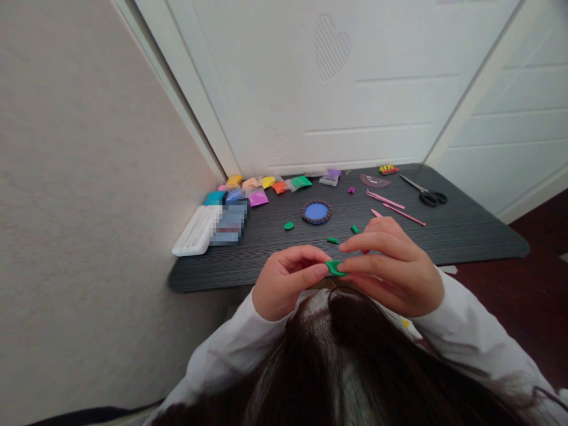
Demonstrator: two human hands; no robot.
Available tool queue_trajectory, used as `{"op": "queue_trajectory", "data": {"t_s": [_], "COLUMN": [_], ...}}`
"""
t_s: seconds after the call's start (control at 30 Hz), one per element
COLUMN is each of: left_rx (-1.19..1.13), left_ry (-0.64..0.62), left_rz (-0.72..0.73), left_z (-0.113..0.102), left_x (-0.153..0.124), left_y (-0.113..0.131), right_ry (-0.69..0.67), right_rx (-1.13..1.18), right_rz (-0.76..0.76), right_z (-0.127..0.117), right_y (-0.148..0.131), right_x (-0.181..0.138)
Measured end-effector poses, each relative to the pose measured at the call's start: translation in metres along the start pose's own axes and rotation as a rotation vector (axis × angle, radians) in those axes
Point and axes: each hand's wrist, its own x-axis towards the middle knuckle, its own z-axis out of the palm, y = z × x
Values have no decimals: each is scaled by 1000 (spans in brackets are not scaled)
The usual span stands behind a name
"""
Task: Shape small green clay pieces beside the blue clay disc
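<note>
Between my two hands, just over the table's front edge, is a small flattened piece of green clay [335,268]. My left hand [288,278] pinches its left end between thumb and fingers. At its right end the fingers of my right hand [393,266] are closed on it, with the index finger lifted a little. Beyond the hands lie two short green clay rolls, a nearer roll [332,240] and a farther roll [354,229]. A flat green clay leaf shape [289,226] rests to their left. Behind them sits a blue clay disc [316,211] with a dark beaded rim.
Bags of coloured clay [259,197] line the back left of the dark table [266,266]. A white case [195,231] stands at the left. Pink modelling tools [386,199], a purple clay bit [351,190] and black-handled scissors [428,196] lie at the right. A wall adjoins the left side.
</note>
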Motion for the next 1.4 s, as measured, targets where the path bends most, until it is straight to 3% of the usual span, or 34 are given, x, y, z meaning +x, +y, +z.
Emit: {"op": "queue_trajectory", "data": {"t_s": [0.4,0.53,0.7,1.03,1.4], "left_rx": [-76,-1,314,573,613], "left_ry": [-39,-19,14,27,12], "left_rz": [-159,-60,138,284,357], "left_z": [0,-4,-5,1,0], "left_x": [0,-1,-6,-11,-12], "left_y": [-1,1,10,11,11], "right_ry": [14,45,-25,-84,-75], "right_rx": [-1,51,136,92,63], "right_rz": [-49,64,203,167,154], "right_z": [0,-3,-7,-2,-3], "right_y": [0,-3,-6,-8,-9], "right_x": [0,-1,2,7,7]}}
